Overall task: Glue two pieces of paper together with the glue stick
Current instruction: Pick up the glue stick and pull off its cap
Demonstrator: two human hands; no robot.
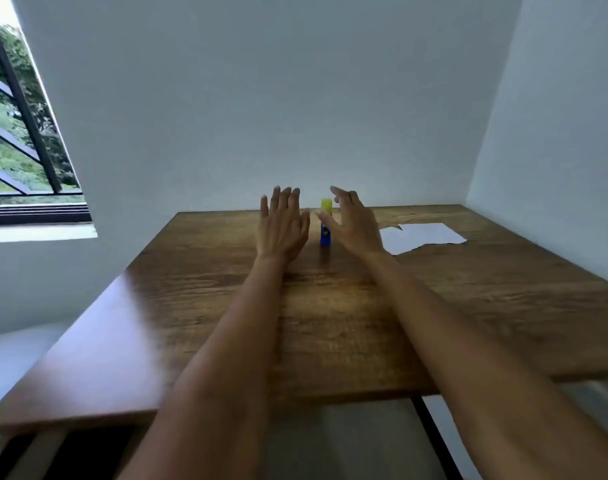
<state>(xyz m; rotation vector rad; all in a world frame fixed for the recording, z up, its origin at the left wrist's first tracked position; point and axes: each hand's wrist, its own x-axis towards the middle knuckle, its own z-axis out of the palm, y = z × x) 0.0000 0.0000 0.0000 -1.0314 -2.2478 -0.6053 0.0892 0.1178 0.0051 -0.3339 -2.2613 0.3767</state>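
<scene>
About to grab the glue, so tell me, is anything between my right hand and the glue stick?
Nothing visible. The right hand is open right beside the upright glue stick, with only bare table around it.

You've got a glue stick (325,226) with a blue body and yellow cap, white paper (423,236), a table (198,306) in brown wood grain, pale grey-white walls (261,98), and a black window frame (22,109).

Brown wooden table (330,323) with visible grain, set against pale walls. Standing upright near the far edge: a blue glue stick (325,226) with a yellow cap. Lying flat to its right, well apart: white paper (424,235) with torn edges.
</scene>
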